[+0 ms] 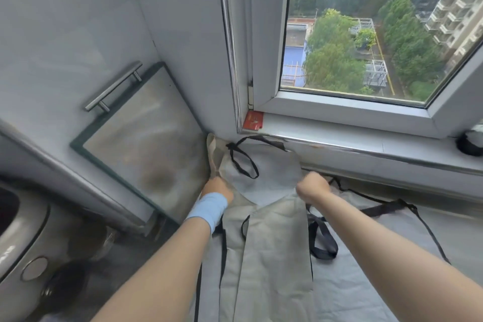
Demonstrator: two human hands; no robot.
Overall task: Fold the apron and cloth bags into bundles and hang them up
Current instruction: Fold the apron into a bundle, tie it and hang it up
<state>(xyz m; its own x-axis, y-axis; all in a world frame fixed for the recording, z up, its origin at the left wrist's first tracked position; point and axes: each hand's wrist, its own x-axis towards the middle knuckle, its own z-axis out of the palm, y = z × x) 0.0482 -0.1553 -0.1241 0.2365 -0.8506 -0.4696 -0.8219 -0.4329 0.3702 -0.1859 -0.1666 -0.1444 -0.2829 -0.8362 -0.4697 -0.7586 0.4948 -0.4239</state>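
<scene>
Under a high window, a sill (339, 138) edges a counter spread with grey cloth. The left hand (218, 188) and right hand (312, 187) are both curled tight on the apron (274, 243), at the upper corners of its folded panel. Pull both corners evenly so the crease runs straight, then tuck the straps (241, 159) inside. The fabric looks thin, matte and limp; the straps are narrow, black and looping.
</scene>
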